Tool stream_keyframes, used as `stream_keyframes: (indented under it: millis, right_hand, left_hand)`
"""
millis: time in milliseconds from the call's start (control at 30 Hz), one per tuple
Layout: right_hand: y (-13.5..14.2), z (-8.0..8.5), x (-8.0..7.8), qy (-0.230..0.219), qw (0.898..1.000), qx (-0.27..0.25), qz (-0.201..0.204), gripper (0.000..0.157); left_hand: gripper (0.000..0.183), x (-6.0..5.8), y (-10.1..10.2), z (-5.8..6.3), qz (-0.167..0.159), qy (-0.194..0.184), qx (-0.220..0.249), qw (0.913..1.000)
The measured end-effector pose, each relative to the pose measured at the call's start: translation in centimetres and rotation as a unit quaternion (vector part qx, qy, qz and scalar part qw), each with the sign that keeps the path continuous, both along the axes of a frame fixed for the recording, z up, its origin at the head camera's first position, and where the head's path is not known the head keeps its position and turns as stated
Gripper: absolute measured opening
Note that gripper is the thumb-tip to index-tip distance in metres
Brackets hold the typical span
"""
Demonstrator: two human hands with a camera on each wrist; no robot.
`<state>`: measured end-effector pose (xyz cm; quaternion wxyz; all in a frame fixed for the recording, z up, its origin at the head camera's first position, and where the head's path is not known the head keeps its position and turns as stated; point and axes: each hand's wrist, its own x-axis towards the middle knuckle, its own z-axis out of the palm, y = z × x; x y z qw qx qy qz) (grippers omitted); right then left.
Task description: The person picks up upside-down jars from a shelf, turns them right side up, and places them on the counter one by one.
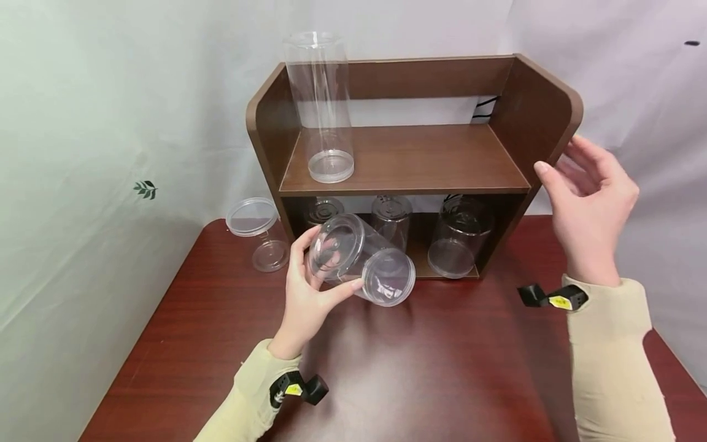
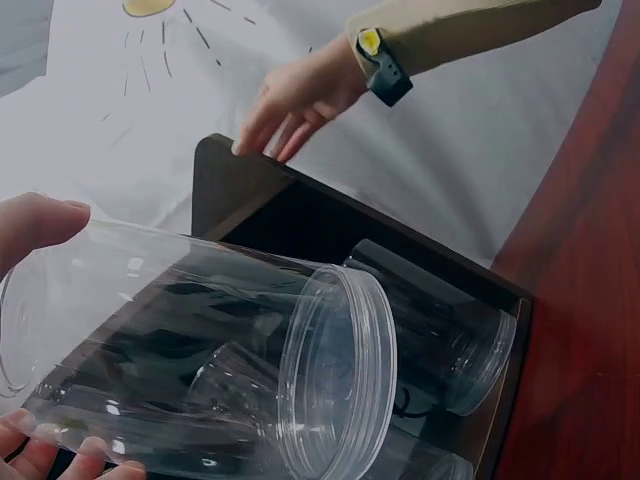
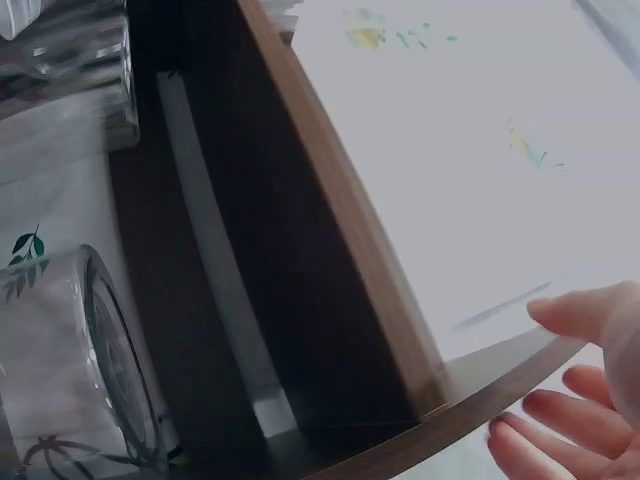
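Note:
My left hand (image 1: 309, 301) holds a clear plastic jar (image 1: 361, 261) with a screw lid, thumb on one side and fingers on the other. The jar is tilted in front of the shelf's lower level; in the left wrist view its ridged rim (image 2: 345, 375) points away from the hand. My right hand (image 1: 593, 205) is at the edge of the brown shelf's right side panel (image 1: 552, 104). Its thumb lies on the inner side and its fingers on the outer side, loosely bent; whether they touch the wood I cannot tell.
A tall clear jar (image 1: 326, 110) stands on the upper board at the left. Several clear jars stand below, among them a wide one (image 1: 458, 242) at the right. Left of the shelf, another lidded jar (image 1: 259, 236) stands on the red-brown table (image 1: 442, 368). White cloth hangs around.

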<state>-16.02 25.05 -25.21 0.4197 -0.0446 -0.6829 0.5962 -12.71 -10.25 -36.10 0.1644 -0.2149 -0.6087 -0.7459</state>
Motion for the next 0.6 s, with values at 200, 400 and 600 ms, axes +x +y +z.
stream_keyframes:
  millis: [200, 400, 600]
  right_hand:
    - [-1.9, 0.6, 2.4, 0.067, 0.998, 0.011, 0.016, 0.051]
    - [-4.1, 0.1, 4.6, 0.116, 0.981, 0.039, 0.148, 0.044]
    - [-4.2, -2.7, 4.5, 0.074, 0.950, 0.051, 0.298, 0.053]
  left_hand:
    - [0.096, 0.2, 0.3, -0.5, -0.012, -0.020, 0.026, 0.9994]
    - [0.093, 0.4, 0.4, -1.1, -0.024, -0.031, 0.050, 0.9980]
    - [0.092, 0.6, 0.7, -1.6, -0.036, -0.032, 0.065, 0.9967]
